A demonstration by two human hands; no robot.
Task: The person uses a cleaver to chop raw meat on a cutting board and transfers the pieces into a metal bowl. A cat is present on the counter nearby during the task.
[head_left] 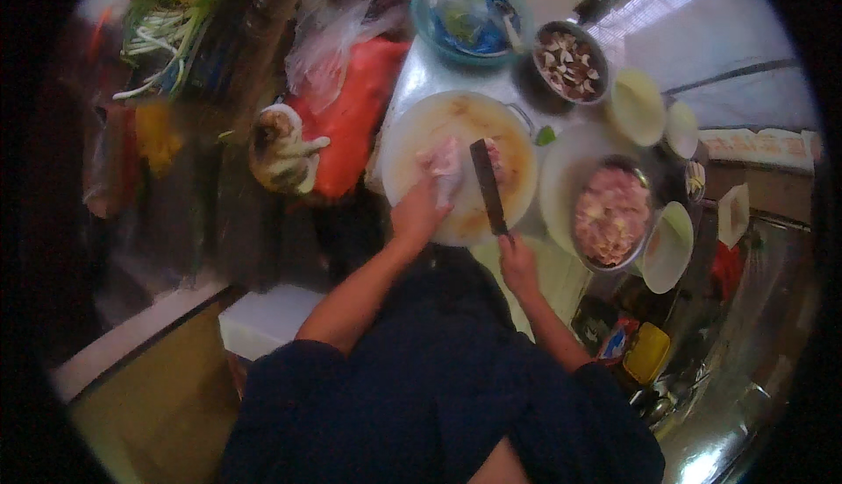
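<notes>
On a round, smooth board with brown stains, left of centre, lies a pale pink, soft-looking chunk of raw meat, its long axis running near to far, narrower end near. The left hand's fingers press against that near end. The right hand's fingers wrap the handle of a dark, flat, rectangular cleaver, which points far and slightly left.

Left grip, bare hand: stretched forward, curled inward.
Right grip, bare hand: wrapped closed, set farther back.
Left bare forearm: slanting inward.
Right bare forearm: angling inward from opposite side.
</notes>
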